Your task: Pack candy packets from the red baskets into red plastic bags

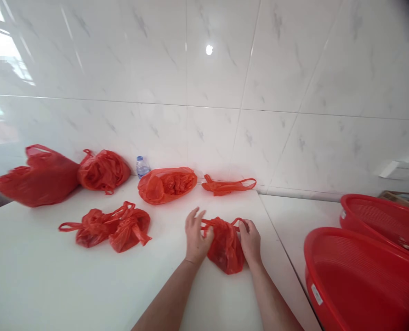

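A small red plastic bag (pixel 226 248) lies on the white table (pixel 53 285) in front of me, stuffed with something. My left hand (pixel 196 236) pinches its left handle between thumb and forefinger, the other fingers raised. My right hand (pixel 250 241) is closed on the right handle at the bag's top. Both handles are drawn together above the bag.
More red bags lie on the table: two tied ones (pixel 116 226) at left, an open filled one (pixel 166 185) behind, a flat one (pixel 227 185), and two big ones (pixel 39 177) by the wall. A water bottle (pixel 142 166) stands behind. Red basins (pixel 359 280) sit right.
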A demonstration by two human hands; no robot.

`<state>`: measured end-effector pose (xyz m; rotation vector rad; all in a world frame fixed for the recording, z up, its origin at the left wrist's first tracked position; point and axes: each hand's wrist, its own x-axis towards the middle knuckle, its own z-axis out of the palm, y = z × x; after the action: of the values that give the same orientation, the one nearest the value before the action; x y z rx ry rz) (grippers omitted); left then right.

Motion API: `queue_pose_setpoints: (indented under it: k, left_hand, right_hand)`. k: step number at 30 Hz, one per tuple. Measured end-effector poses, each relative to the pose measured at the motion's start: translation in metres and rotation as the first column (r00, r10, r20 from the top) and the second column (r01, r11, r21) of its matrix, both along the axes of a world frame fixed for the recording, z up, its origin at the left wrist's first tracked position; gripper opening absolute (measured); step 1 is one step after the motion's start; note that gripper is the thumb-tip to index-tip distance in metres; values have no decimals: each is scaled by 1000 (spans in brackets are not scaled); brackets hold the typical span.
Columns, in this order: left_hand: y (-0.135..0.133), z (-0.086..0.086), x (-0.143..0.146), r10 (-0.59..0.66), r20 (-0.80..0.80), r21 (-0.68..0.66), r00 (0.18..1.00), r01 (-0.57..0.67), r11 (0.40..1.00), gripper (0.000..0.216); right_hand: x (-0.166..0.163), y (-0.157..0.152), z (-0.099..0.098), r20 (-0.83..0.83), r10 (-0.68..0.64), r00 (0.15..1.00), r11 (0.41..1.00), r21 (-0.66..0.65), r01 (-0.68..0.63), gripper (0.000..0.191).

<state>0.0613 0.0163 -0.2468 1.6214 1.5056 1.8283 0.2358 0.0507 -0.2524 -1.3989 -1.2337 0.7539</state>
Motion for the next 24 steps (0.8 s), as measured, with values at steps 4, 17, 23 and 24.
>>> queue_pose_setpoints:
  k: [4,17,23,24]
  left_hand:
    - [-6,-5,18,-249,-257,-179,934,207,962,77]
    - [-7,11,-42,129,8,-137,992,-127,982,25]
    - [-38,58,-109,663,104,173,741,-670,722,34]
    - [-43,62,-119,748,108,222,655,-749,624,40]
  right_hand:
    - [-11,-4,1,57,319,946,947,24,-320,43]
    - [-4,2,-2,61,262,963,963,-82,-257,38]
    - [-6,2,-1,65,268,961,960,-108,-260,28]
    - [-7,2,-1,73,265,962,960,-112,-256,27]
